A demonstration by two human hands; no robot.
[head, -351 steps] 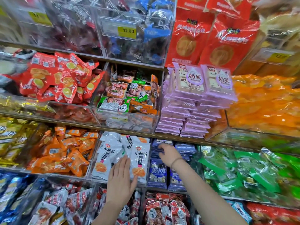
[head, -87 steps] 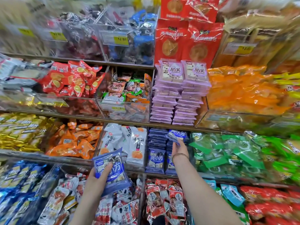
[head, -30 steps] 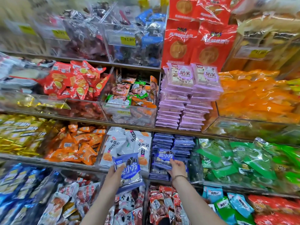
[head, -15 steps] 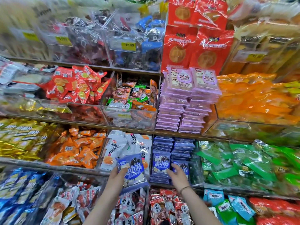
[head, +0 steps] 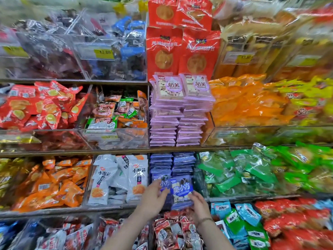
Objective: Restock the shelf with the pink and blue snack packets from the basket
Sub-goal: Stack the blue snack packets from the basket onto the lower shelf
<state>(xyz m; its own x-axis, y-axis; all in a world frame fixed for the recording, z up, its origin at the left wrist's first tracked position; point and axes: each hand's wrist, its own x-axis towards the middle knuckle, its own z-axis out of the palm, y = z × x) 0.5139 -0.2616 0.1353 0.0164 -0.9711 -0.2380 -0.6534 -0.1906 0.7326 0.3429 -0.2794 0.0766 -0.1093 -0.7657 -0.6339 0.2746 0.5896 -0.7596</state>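
Observation:
Two stacks of blue snack packets (head: 183,163) fill a slot on the lower shelf. Straight above them, on the middle shelf, stand two tall stacks of pink snack packets (head: 167,112). My left hand (head: 153,201) holds a blue packet (head: 163,183) between thumb and fingers against the front of the left blue stack. My right hand (head: 200,206) grips the bottom edge of another blue packet (head: 182,190), which stands upright in front of the right blue stack. The basket is out of view.
White packets (head: 117,179) fill the bin left of the blue slot and green packets (head: 234,172) lie to its right. Red and dark packets (head: 176,230) sit on the shelf below my hands. Clear bins with price tags (head: 104,54) line the top.
My left hand has carried its blue packet right, from in front of the white packets to the left blue stack. My right hand has slid down to the bottom edge of its upright packet.

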